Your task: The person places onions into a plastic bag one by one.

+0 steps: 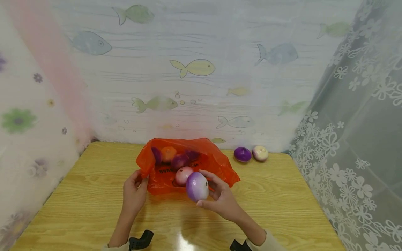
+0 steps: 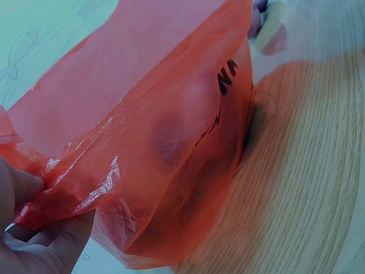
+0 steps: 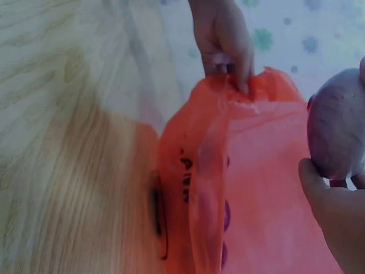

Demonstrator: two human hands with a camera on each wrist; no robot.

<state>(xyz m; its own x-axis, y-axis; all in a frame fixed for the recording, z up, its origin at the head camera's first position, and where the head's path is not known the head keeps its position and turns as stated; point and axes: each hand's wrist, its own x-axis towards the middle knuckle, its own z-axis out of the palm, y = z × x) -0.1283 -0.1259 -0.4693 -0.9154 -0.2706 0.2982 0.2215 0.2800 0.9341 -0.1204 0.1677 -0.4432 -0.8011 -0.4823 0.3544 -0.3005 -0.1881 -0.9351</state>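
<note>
Purple-white onion (image 1: 196, 187) in right hand (image 1: 223, 202), fingers (image 1: 214, 177) curved wide round it; left hand (image 1: 135, 191), fingers pinched, holding red bag (image 1: 220, 161) edge.

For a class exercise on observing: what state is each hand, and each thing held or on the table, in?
Bag: open
Held onion: raised off the table
Left hand: pinching the bag's edge
Right hand: gripping the held onion
Pink onion: lying at the bag's mouth
Bagged onions: lying together
Purple onion outside: resting on the table
White onion: resting beside it
</note>
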